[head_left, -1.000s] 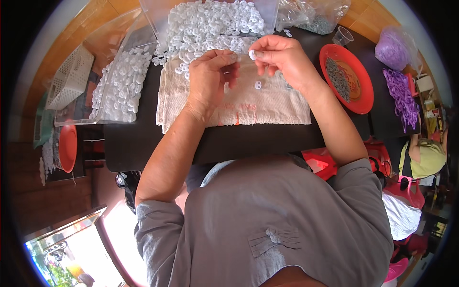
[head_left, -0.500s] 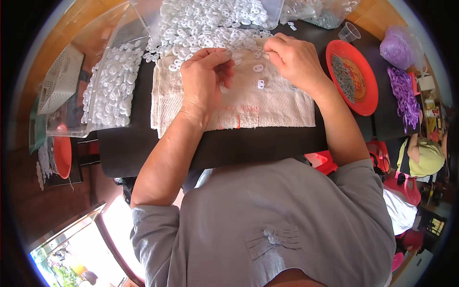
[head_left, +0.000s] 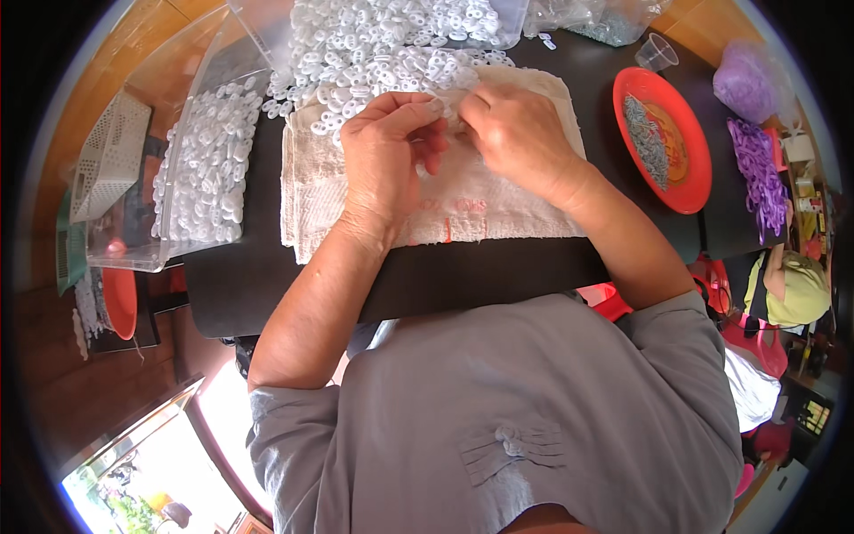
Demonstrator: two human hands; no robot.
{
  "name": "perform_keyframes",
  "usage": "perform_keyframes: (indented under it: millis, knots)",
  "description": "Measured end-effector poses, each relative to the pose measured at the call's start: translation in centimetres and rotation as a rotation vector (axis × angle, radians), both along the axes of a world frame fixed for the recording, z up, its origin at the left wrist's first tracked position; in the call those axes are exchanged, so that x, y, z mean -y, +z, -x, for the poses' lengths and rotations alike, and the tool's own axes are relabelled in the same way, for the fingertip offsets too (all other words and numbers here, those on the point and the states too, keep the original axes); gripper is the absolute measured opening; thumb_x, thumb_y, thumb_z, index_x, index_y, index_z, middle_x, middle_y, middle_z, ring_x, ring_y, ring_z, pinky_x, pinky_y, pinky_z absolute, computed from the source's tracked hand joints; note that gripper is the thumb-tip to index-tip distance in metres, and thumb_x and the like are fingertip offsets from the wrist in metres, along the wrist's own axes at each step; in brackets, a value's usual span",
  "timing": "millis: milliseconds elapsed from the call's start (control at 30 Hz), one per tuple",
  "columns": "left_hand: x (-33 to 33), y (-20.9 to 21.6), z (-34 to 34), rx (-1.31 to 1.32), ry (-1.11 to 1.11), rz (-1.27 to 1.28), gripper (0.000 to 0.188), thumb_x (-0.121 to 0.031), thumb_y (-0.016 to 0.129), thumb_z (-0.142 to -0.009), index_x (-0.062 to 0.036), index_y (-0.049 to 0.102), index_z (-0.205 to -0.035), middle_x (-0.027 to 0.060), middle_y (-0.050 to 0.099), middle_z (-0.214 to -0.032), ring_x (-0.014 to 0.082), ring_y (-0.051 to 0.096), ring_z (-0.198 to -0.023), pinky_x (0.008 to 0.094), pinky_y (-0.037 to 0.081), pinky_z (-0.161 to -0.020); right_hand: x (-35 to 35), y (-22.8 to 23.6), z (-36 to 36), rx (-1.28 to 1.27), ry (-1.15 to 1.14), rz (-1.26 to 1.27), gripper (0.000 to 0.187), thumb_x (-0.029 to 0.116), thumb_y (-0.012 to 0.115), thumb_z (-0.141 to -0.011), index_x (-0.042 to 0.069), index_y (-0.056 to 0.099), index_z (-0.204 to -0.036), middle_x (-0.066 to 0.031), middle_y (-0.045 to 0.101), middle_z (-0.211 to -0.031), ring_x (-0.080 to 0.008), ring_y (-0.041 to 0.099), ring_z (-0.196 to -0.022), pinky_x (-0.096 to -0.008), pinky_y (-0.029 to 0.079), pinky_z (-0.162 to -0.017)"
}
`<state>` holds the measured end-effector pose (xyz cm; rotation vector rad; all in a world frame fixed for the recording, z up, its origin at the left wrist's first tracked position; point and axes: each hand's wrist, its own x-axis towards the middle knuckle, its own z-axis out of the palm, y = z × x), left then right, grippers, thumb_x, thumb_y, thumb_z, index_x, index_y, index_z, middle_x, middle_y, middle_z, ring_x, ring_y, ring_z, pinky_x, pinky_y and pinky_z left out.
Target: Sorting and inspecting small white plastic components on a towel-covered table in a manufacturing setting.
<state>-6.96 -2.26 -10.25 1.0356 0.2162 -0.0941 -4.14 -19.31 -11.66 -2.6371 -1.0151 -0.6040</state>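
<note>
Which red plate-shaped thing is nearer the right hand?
The red round plate holding small grey pieces, right of the right hand on the black table. The other red rounded thing sits far left, past the table's edge.

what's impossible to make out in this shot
All in the head view:
Whether the right hand holds anything: blurred, and the hand itself hides it.
Whether the left hand holds anything: too small to tell.
Far side of the white pieces: cut off by the top edge.
Part of the cloth: behind the hands.
</note>
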Motion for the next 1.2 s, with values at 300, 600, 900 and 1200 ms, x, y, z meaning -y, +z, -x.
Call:
perform_keyframes:
  millis: [300, 600, 900, 1200]
  knots:
    - [0.2, 0.2, 0.1, -0.021, -0.020, -0.017, 0.011, -0.002, 0.065, -0.082, 0.0035, 0.061, -0.090, 0.0115, 0.064, -0.074, 0.0155, 0.057, -0.056, 0.0264, 0.042, -0.045, 1.0, 0.1, -0.7, -0.390, 0.153, -0.502, 0.009, 0.001, 0.064, -0.080, 0.002, 0.062, -0.088, -0.0029, 0.064, -0.083, -0.0170, 0.060, -0.074, -0.0315, 0.048, -0.063]
    - [0.4, 0.3, 0.3, 0.053, -0.043, -0.084, 0.008, -0.002, 0.066, -0.082, 0.0035, 0.062, -0.087, 0.0109, 0.064, -0.074, 0.0140, 0.058, -0.057, 0.0248, 0.043, -0.045, 1.2, 2.8, 0.0, -1.031, 0.059, -1.051, 0.012, 0.009, 0.065, -0.087, 0.001, 0.068, -0.095, -0.0020, 0.065, -0.079, -0.0086, 0.058, -0.070, -0.0228, 0.045, -0.063]
    - [0.7, 0.4, 0.7, 0.109, -0.036, -0.182, 0.009, -0.002, 0.066, -0.084, 0.0040, 0.063, -0.090, 0.0124, 0.065, -0.077, 0.0144, 0.059, -0.057, 0.0249, 0.044, -0.047, 1.1, 2.6, 0.1, -1.079, 0.074, -1.086, 0.013, 0.008, 0.065, -0.086, -0.001, 0.068, -0.095, -0.0048, 0.067, -0.081, -0.0105, 0.060, -0.069, -0.0236, 0.047, -0.060]
    - [1.0, 0.6, 1.0, 0.141, -0.047, -0.170, 0.008, -0.001, 0.064, -0.086, 0.0048, 0.063, -0.091, 0.0126, 0.067, -0.079, 0.0145, 0.060, -0.061, 0.0245, 0.045, -0.050, 1.1, 2.9, 0.1, -1.065, 0.105, -1.035, 0.015, 0.008, 0.064, -0.087, -0.003, 0.068, -0.097, -0.0059, 0.067, -0.081, -0.0112, 0.060, -0.066, -0.0241, 0.048, -0.059]
